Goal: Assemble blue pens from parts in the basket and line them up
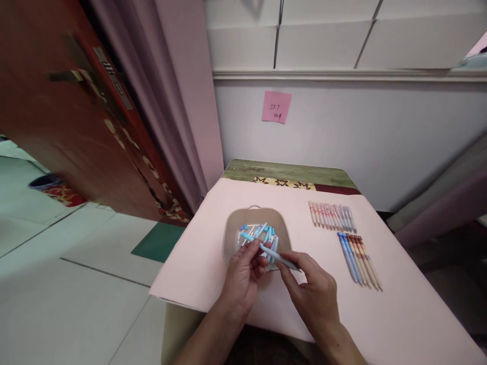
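In a tub, loose parts could hide any piece slipping from the left hand, which pinches 1 end of a blue pen over the near rim. The right hand grasps the other; swinging outward, it might scatter the nearer pens.
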Demonstrator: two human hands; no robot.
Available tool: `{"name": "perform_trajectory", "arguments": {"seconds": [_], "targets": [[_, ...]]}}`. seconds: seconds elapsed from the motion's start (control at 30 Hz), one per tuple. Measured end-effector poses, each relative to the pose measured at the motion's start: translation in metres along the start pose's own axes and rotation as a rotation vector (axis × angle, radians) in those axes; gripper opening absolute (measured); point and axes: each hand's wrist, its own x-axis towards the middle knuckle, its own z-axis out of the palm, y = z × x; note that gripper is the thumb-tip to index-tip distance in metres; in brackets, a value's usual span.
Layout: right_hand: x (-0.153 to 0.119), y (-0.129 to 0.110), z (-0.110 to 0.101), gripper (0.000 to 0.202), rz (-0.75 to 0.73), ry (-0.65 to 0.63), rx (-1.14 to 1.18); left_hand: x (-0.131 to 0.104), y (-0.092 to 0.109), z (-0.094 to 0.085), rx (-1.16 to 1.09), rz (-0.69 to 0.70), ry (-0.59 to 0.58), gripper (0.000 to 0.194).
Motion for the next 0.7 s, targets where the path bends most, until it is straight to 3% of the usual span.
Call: {"name": "perform_trajectory", "arguments": {"seconds": [0.27, 0.7], "targets": [[-0.002, -0.002, 0.007, 0.009, -0.007, 0.117, 0.028, -0.003, 0.005, -0.002, 0.004, -0.005, 0.002, 0.015], [0.000, -0.002, 0.012, 0.009, -0.085, 0.120, -0.042, -0.002, 0.004, -0.002, 0.035, -0.023, -0.018, 0.013]]}}
